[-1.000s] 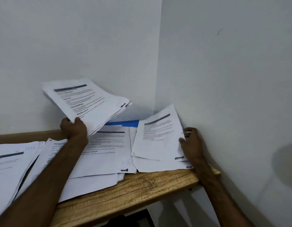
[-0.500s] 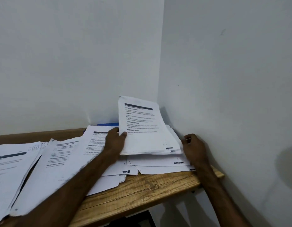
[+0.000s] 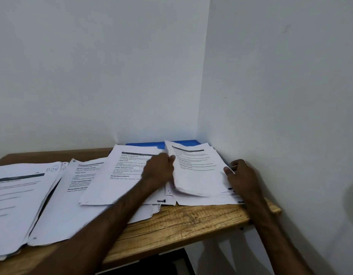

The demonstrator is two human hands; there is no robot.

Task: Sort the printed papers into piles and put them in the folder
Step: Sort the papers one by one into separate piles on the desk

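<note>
A thick stack of printed papers [image 3: 197, 171] lies on the right pile in the table's corner. My left hand [image 3: 159, 168] grips the stack's left edge, its upper corner still lifted. My right hand [image 3: 242, 175] holds the stack's right edge with thumb on top. A blue folder [image 3: 146, 144] peeks out behind the papers against the back wall. More printed sheets [image 3: 120, 175] lie spread in overlapping piles to the left.
The wooden table [image 3: 183, 221] fits into a corner of white walls; the right wall [image 3: 280, 96] is close beside my right hand. A large paper pile [image 3: 17, 203] covers the table's left end. Bare wood shows along the front edge.
My left hand carried the thick stack from up on the left over to the right and lowered it onto the right pile. My right hand stayed at that pile's right edge.
</note>
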